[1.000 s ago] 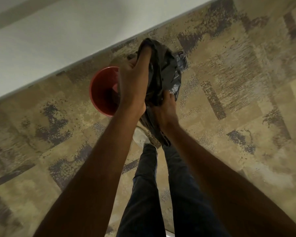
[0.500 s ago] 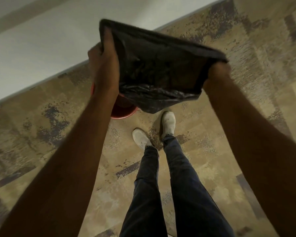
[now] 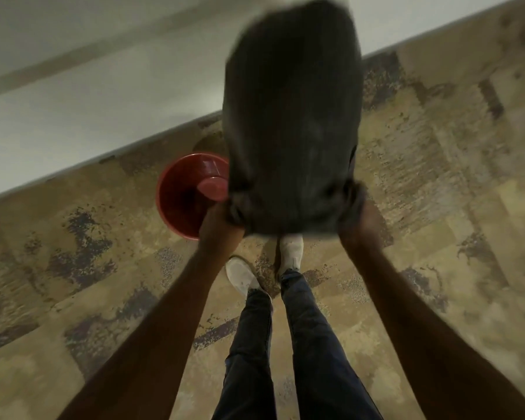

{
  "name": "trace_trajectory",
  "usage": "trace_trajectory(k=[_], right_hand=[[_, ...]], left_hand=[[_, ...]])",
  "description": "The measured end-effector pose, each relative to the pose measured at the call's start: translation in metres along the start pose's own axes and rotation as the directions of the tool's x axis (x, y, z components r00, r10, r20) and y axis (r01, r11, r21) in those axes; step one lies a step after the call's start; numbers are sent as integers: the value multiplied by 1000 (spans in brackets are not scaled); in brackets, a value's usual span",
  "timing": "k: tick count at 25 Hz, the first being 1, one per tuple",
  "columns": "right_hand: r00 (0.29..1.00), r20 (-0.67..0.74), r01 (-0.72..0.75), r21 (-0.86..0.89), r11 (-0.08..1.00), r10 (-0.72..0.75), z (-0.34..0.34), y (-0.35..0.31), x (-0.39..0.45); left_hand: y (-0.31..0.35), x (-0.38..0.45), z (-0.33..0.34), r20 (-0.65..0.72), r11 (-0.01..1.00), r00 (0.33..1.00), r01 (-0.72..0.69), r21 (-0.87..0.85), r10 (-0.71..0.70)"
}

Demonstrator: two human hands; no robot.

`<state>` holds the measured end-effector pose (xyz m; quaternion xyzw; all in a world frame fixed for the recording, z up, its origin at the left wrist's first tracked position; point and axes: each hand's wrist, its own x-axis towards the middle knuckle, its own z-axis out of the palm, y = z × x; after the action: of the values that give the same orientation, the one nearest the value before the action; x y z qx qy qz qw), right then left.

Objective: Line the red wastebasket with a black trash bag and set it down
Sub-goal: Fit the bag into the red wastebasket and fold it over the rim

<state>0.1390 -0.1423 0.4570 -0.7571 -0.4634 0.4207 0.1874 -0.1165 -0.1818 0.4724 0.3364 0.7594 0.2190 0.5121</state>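
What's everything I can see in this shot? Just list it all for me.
trash bag: one, black, puffed up and motion-blurred, held in the air by its lower edge, in front of the wall
wastebasket: one, red, upright on the floor beside the wall, unlined, partly hidden by the bag
carpet: tan with dark blotches, covers the floor
wall: pale, along the top left
shoes: two, white, on the carpet
trousers: dark blue, bottom centre
left hand: gripping the bag's left corner
right hand: gripping the bag's right corner
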Motion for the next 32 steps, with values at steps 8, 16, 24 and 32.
trace_trajectory(k=[8, 16, 24, 32], right_hand=[[911, 177, -255, -466, 847, 372, 7, 109, -70], [985, 130, -62, -356, 932, 115, 35, 10, -42], [990, 110, 117, -233, 965, -93, 77, -69, -27], [985, 147, 116, -197, 974, -87, 111, -72, -30]], left_hand=[[-117, -36, 10, 48, 897, 918, 371, 241, -393], [-90, -16, -28, -288, 965, 931, 254, 61, -226], [-69, -1, -96, -640, 992, 760, 46, -122, -114], [-98, -4, -114, -654, 982, 741, 43, -183, -154]])
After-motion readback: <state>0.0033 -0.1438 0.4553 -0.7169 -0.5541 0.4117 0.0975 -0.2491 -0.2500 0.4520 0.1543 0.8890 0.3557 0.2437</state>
